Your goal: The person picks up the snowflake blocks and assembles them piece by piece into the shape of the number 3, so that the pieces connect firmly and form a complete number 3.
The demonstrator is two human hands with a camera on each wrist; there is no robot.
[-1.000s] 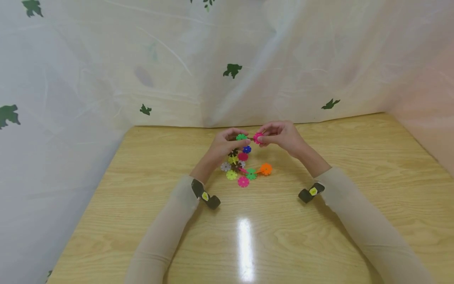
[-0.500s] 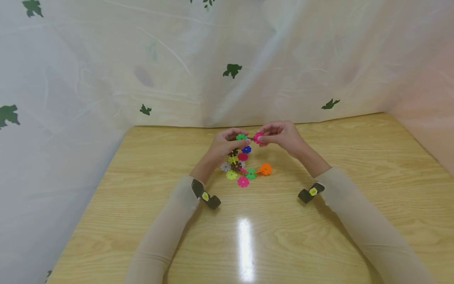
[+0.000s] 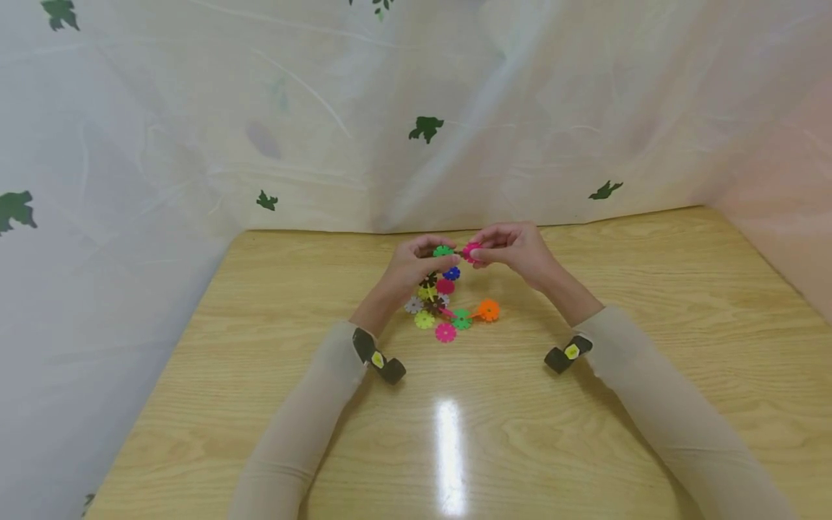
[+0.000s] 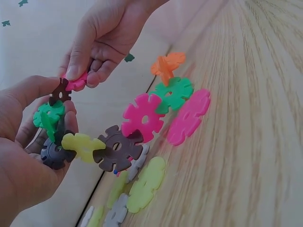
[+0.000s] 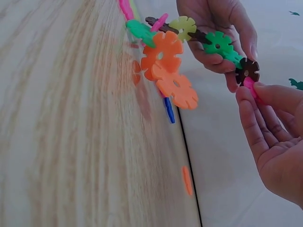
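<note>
Slotted flower-shaped plastic discs are joined into a chain between the hands. My left hand (image 3: pixel 406 266) holds the chain near its upper end, around a green disc (image 4: pixel 49 113) and a dark brown disc (image 4: pixel 62 91). With thumb and fingertips, my right hand (image 3: pixel 520 253) pinches a pink disc (image 4: pixel 77 83). That pink disc meets the brown one edge to edge; how deeply the slots engage is hidden. Down from the left hand run a yellow disc (image 4: pixel 84 147), a larger brown disc (image 4: pixel 118 148), a pink disc (image 4: pixel 143 118), a green disc (image 3: pixel 461 319) and orange discs (image 5: pixel 162 54).
Loose discs lie on the wooden table (image 3: pixel 507 433) under the chain: a pink one (image 3: pixel 445 332), a yellow one (image 3: pixel 425 320), a grey one (image 3: pixel 413 305) and a blue one (image 3: pixel 451 273). A pale curtain (image 3: pixel 312 144) hangs behind the table's far edge.
Both hands keep their hold on the chain and the pink disc. My right hand has shifted very slightly to the left; otherwise the scene looks the same.
</note>
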